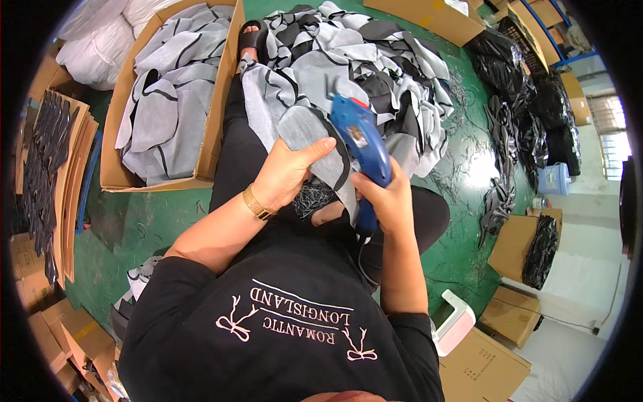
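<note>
My left hand [289, 169] holds a grey fabric piece [303, 128] with a black edge, the thumb lying on top and the fingers beneath it. My right hand [390, 197] is wrapped round the handle of blue electric scissors [362, 137]. Their head points away from me, and the tool's body lies close along the black edge of the piece. Whether the blade touches the fabric I cannot tell. A dark cord [363, 264] hangs below the handle. Beyond my hands spreads a large heap of similar grey and black pieces [362, 50].
An open cardboard box [222, 100] filled with grey pieces stands at my left. Thin dark trimmings [459, 161] litter the green floor on the right. Black plastic bags [516, 87] line the far right, near a light blue bucket [554, 179]. Flat cardboard [485, 368] lies near right.
</note>
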Available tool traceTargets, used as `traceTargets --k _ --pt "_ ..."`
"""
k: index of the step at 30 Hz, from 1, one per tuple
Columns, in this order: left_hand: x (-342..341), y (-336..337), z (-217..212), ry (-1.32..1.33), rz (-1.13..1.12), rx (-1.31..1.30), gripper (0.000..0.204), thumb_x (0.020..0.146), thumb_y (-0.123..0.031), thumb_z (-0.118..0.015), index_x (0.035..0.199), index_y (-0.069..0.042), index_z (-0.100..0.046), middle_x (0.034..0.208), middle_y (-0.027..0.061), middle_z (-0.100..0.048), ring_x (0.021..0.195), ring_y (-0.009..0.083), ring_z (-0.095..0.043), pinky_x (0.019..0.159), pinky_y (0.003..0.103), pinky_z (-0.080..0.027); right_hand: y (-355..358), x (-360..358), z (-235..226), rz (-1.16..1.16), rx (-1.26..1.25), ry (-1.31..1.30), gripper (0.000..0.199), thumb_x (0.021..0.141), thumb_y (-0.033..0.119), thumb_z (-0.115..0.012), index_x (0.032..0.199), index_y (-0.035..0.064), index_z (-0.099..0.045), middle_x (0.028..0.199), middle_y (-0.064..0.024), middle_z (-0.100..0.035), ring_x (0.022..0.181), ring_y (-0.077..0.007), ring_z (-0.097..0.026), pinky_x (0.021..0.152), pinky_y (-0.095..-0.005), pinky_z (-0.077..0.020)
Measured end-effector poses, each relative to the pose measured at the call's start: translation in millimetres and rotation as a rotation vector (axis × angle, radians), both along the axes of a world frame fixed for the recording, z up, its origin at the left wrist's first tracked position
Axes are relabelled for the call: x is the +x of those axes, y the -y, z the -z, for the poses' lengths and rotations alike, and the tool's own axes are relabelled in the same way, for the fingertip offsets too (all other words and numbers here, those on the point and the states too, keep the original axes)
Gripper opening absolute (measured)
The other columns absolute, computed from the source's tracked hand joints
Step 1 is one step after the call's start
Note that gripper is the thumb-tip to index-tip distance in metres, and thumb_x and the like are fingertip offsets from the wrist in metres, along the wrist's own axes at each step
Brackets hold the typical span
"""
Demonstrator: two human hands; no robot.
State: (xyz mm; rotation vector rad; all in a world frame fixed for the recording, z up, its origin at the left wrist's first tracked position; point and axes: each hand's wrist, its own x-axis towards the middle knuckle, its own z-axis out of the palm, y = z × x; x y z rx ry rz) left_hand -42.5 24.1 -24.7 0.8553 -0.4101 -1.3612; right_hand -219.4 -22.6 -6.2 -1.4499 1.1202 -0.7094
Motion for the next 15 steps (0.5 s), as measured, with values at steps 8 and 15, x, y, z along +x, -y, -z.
traceTargets --k 8,15 --pt "20.9 8.8 0.0 0.022 -0.052 -0.017 0.031 0.08 -0.01 -0.073 0.107 -0.006 -0.058 0.094 0.0001 -0.064 0.081 0.0089 -0.062 0.069 0.024 -0.049 -20.8 -44.1 -4.9 -0.021 0.261 0.181 0.034 0.071 0.007 -0.068 0.1 -0.0055 -0.056 0.076 -0.0076 -0.058 0.062 -0.0167 -0.058 0.059 -0.0287 -0.0503" --pt "31.0 12.4 -2.9 0.109 -0.05 -0.01 0.026 0.081 -0.013 -0.072 0.104 -0.007 -0.061 0.091 -0.0014 -0.065 0.076 0.006 -0.06 0.062 0.021 -0.044 -31.4 -51.8 -6.0 -0.074 0.324 0.085 0.032 0.069 0.0 -0.07 0.098 -0.0046 -0.057 0.082 -0.0081 -0.059 0.061 -0.0153 -0.058 0.053 -0.0277 -0.0496"
